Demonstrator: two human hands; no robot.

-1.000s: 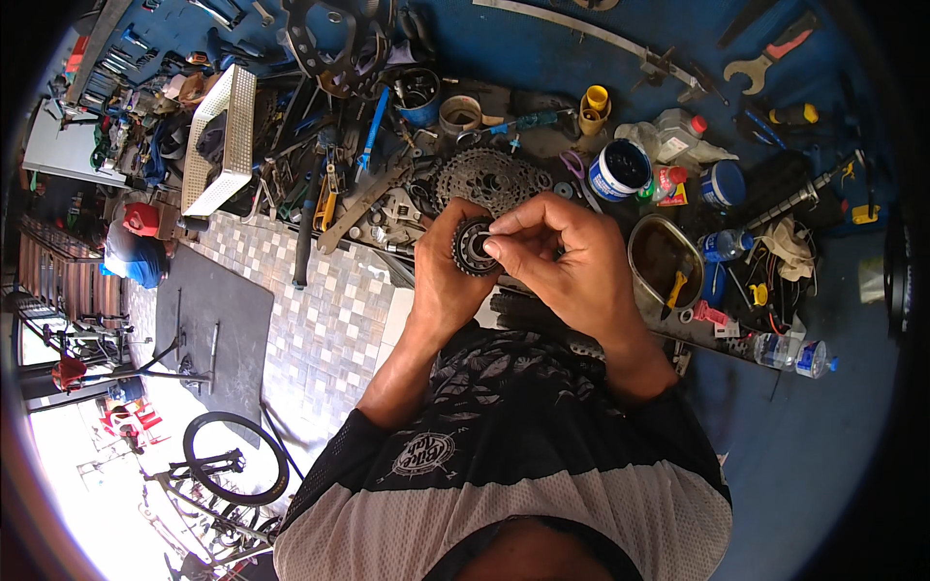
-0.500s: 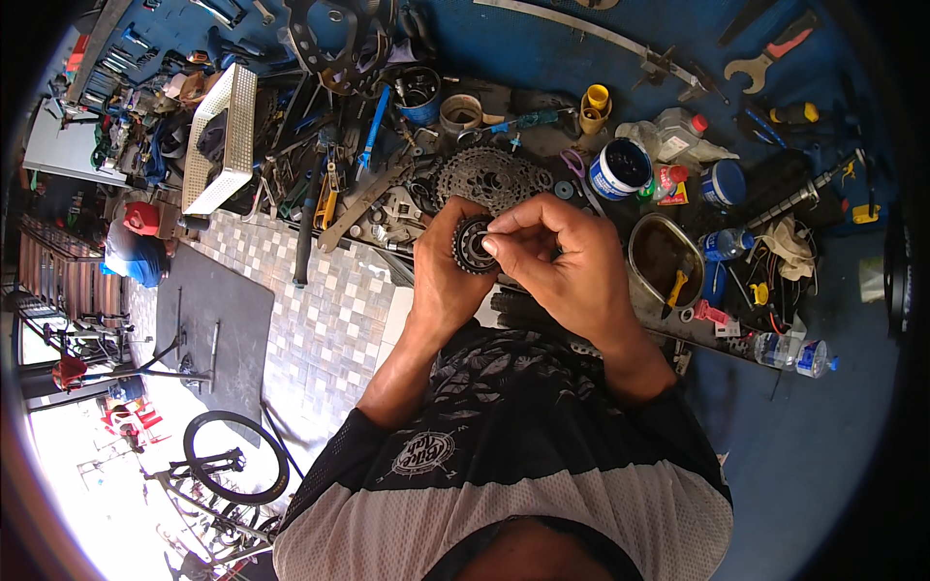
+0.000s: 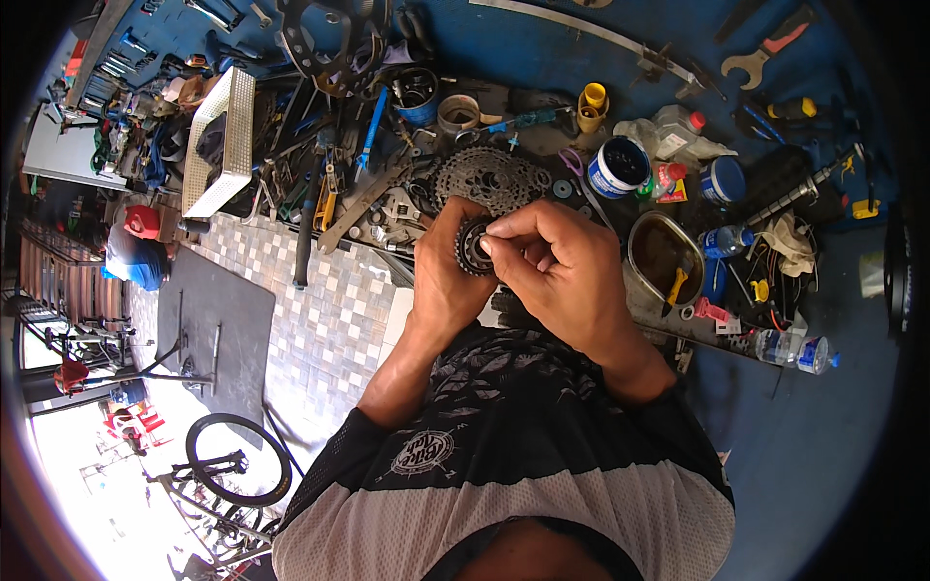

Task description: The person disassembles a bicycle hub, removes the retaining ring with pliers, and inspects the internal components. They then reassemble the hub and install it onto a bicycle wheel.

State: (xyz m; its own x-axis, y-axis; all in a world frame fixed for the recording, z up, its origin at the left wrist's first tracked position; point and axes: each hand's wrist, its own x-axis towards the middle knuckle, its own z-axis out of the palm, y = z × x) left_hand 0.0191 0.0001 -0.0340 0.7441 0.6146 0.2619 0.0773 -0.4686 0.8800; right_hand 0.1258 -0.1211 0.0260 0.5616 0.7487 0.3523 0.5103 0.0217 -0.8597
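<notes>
My left hand [image 3: 444, 276] holds a small dark round toothed bicycle part [image 3: 472, 248] upright in front of my chest, its fingers wrapped round the far side. Inside its toothed rim a paler ring shows. My right hand [image 3: 573, 271] is closed in a pinch, thumb and forefinger tips at the open face of the part. Whatever sits between those fingertips is too small and hidden to make out. Just beyond both hands a large bicycle cassette [image 3: 489, 177] lies on the cluttered workbench.
Right of my hands stand a metal tray of dark liquid [image 3: 647, 254] with a yellow-handled brush [image 3: 676, 289], and an open tub [image 3: 618, 167]. On the left lie a large wrench [image 3: 360, 207], a hammer [image 3: 308, 228] and a white perforated basket [image 3: 240, 145]. A person [image 3: 136, 257] is at far left.
My right hand's fingertips have shifted slightly left and down over the round toothed part, and its other fingers have moved a little. The left hand keeps its hold.
</notes>
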